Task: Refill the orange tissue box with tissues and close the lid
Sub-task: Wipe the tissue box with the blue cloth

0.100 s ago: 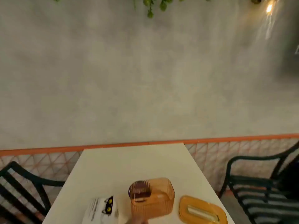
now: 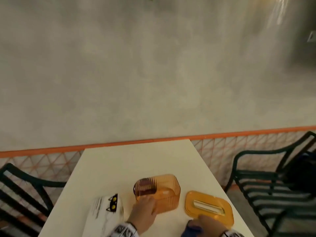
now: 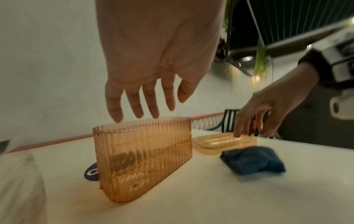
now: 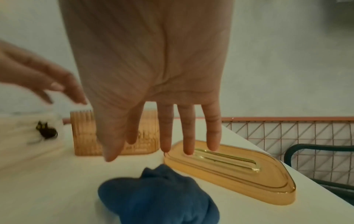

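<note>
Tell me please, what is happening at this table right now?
A person is refilling an orange tissue box on a white table. The box stands open, with no tissues visible inside. The left hand reaches over its near rim, fingers straight. The right hand touches the lid, which lies flat beside the box. A white tissue pack waits on the left; a blue cloth lies nearby.

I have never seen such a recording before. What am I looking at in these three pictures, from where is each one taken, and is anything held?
No machine: a person wears three cameras. One looks down from the head; one sits on each wrist, looking along the fingers. On the white table stand the open orange tissue box, its lid, a white tissue pack and a blue cloth. The left hand hovers open over the box; the right hand touches the lid with straight fingers. Neither has a grip on anything.
</note>
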